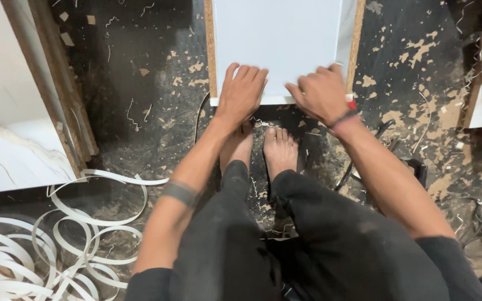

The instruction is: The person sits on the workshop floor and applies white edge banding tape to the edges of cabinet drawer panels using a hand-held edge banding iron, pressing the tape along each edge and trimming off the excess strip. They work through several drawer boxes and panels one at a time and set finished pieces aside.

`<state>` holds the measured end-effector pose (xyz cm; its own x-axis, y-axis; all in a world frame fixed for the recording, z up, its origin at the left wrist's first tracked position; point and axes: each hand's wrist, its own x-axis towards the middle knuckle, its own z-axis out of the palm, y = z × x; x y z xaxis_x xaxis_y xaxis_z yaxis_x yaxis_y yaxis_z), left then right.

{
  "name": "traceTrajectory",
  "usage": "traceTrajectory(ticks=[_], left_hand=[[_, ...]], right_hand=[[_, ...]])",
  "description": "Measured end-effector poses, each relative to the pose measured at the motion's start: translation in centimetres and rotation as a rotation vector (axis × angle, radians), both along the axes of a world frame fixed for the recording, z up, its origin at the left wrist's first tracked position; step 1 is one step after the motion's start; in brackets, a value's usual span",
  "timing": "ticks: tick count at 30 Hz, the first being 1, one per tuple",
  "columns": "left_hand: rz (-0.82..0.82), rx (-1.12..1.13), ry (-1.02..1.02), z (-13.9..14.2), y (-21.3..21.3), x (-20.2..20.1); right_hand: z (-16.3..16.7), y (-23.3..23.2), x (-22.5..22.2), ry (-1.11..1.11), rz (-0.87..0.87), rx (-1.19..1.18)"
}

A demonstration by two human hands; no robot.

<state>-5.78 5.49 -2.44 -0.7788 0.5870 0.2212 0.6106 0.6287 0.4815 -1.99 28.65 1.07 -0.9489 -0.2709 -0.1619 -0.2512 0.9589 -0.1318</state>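
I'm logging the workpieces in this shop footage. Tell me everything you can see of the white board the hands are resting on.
The white board is a flat rectangular panel with a smooth, pale laminate-like face and raw brown particleboard edges showing along its left and right sides. It lies on the dark, debris-strewn floor, running out of the top of the view. Its near edge sits just ahead of the person's bare feet. The left hand lies flat on the near edge; the right hand presses near the right corner.

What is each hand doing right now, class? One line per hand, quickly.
Left hand: open, fingers flat on the white board.
Right hand: fingers curled at the board's near edge; anything held cannot be told.
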Motion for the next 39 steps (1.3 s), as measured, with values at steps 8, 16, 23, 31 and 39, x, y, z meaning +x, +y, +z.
traceTrajectory(ticks=[8, 16, 23, 31, 39], left_hand=[[0.074, -0.188, 0.009, -1.8, 2.1, -1.1], [0.052, -0.143, 0.106, -1.8, -1.3, -2.2], [0.012, -0.063, 0.047, -1.1, -3.4, -2.5], [0.023, -0.063, -0.030, -1.1, -2.8, -2.6], [0.024, 0.039, -0.083, -0.6, -3.7, -2.7]], right_hand=[[-7.4, -5.4, -2.5, -0.101, -0.149, -0.195], [-2.9, 3.4, -1.4, 0.036, -0.001, -0.145], [-3.4, 5.4, -0.8, 0.059, 0.057, -0.219], [-5.2, -4.5, -2.8, 0.064, 0.160, -0.371], [-3.1, 3.4, 0.1, 0.231, -0.112, -0.212]])
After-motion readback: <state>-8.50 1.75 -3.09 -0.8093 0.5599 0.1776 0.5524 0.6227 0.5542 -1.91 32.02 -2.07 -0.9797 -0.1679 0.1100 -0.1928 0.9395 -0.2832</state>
